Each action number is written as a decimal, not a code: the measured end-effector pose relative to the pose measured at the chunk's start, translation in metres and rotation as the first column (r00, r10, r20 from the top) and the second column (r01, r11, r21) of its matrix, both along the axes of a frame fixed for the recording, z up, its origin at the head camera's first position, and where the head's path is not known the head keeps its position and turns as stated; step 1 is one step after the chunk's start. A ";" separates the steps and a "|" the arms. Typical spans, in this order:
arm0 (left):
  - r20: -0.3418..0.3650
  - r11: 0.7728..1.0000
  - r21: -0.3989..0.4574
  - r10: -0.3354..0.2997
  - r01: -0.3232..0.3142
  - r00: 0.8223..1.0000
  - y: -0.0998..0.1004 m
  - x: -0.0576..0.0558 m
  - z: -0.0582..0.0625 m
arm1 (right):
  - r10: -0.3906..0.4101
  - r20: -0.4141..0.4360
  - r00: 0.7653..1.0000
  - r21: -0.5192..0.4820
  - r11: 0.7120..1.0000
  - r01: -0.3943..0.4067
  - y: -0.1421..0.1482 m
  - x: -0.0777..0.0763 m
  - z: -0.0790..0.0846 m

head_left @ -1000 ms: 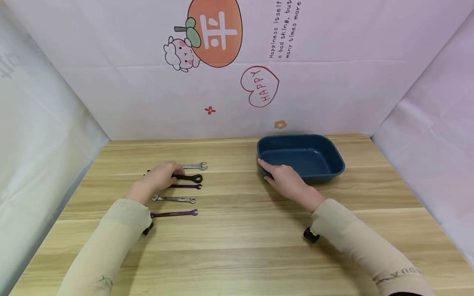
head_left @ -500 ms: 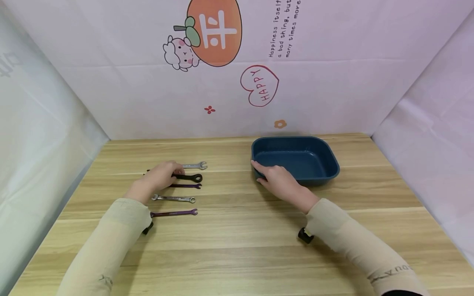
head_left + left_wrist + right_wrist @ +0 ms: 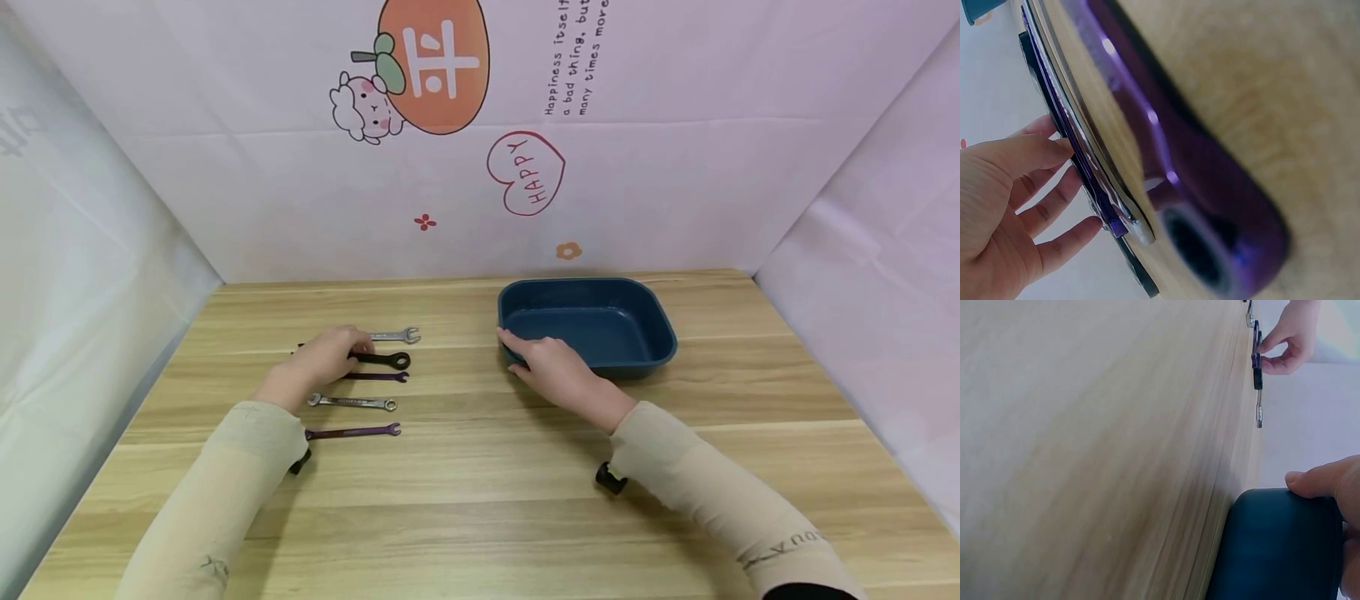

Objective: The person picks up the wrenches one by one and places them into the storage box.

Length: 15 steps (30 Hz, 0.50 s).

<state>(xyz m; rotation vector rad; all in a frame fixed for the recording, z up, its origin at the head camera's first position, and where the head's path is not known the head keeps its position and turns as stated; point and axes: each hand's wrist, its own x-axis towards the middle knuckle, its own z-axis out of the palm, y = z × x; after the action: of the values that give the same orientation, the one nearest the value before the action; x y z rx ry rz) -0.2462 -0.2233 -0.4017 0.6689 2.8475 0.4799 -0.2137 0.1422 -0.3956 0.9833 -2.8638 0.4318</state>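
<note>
My left hand point(image 3: 326, 356) holds a black ratchet wrench point(image 3: 384, 360), fingers and thumb about its shaft; the hand covers the wrench's left part. Above it lies a silver open-end wrench point(image 3: 396, 337), and just below it a thin purple wrench point(image 3: 378, 377). Nearer me are a silver combination wrench point(image 3: 352, 403) and another purple wrench point(image 3: 354, 433), which looms large and blurred in the left wrist view. My right hand point(image 3: 561, 372) grips the near-left corner of a dark blue rectangular basin point(image 3: 585, 329). In the right wrist view its thumb point(image 3: 1310, 482) lies over the basin's edge.
The wooden table point(image 3: 450, 500) carries all of this. A white printed cloth point(image 3: 675, 167) stands behind it, and plain white cloths rise on both sides. Small black devices point(image 3: 611, 479) hang under both wrists.
The basin has slid left and slightly toward me, with my right hand moving along on it. My left hand and the wrenches have stayed in place.
</note>
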 end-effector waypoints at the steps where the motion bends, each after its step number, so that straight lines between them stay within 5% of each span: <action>1: -0.001 1.000 -0.001 -0.001 0.001 1.000 0.000 0.000 0.000 | -0.001 0.001 1.000 0.004 1.000 0.001 -0.001 0.000 0.000; 15: 0.012 1.000 -0.006 -0.003 0.003 1.000 0.000 0.000 0.000 | 0.005 -0.005 1.000 0.007 1.000 -0.005 -0.008 0.002 0.000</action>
<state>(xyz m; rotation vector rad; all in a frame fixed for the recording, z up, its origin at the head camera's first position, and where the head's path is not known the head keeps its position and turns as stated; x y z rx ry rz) -0.2463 -0.2229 -0.4016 0.6667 2.8352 0.4736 -0.2116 0.1345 -0.3960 0.9915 -2.8605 0.4195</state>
